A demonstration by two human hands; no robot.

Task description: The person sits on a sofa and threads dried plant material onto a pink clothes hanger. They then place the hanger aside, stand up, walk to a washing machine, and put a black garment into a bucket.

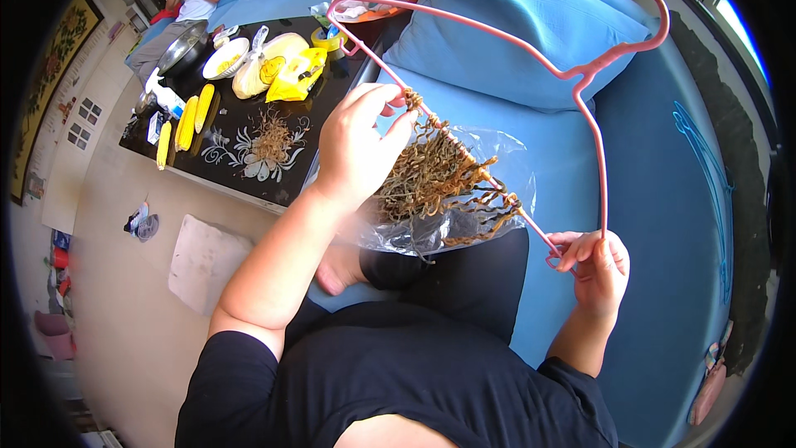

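Note:
A pink clothes hanger (580, 75) is held over my lap, its bottom bar running from upper left to lower right. Several brownish-green dried vegetable strips (439, 182) hang draped over that bar. My left hand (361, 145) pinches one strip at the bar's upper part. My right hand (595, 265) grips the hanger's lower right corner. A clear plastic bag (497, 153) lies on my lap beneath the strips.
I sit on a blue sofa (663, 224) with blue cushions (522, 25). To the left stands a black coffee table (240, 129) with corn cobs (192, 116), bowls, yellow packets and a loose strip pile (269, 143). Another person (186, 0) sits at the far left.

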